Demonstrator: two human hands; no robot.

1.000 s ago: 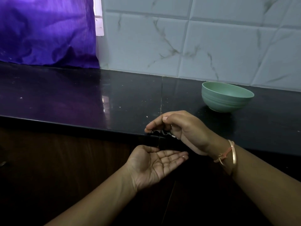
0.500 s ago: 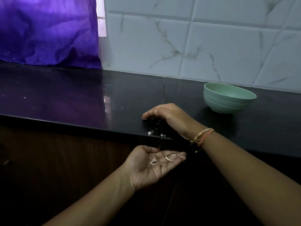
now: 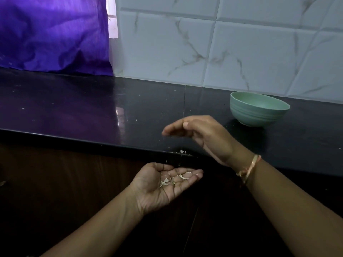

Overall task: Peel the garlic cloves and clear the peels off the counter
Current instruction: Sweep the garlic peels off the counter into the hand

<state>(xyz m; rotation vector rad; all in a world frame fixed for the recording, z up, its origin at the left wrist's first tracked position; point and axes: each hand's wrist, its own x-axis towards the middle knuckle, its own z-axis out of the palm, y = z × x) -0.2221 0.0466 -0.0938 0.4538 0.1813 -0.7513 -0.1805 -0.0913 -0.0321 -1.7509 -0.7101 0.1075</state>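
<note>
The left hand [image 3: 163, 184] lies palm up with flat, relaxed fingers just below the front edge of the counter [image 3: 92, 117], set there as a catching tray; a small heap of pale peels [image 3: 174, 179] rests across its fingers and palm, carried rather than gripped; the right hand [image 3: 200, 134] hovers above the counter right over it, fingers loosely curved and together, holding nothing that can be seen, shaped like a scraper, which suggests it is placed to sweep litter toward the edge; a few crumbs of peel [image 3: 182, 152] sit on the counter's lip directly above the waiting palm, so one short pull should tip them in; finer specks lie scattered further back and to the left, and these would need a wider sweep; a bangle [image 3: 250, 167] circles the right wrist; a green bowl [image 3: 258, 108] stands well apart to the right, near the tiled wall [image 3: 222, 49], probably kept clear of the mess; its bottom is hidden, so whether the garlic cloves lie inside cannot be told; a purple cloth [image 3: 52, 34] hangs at the back left.
</note>
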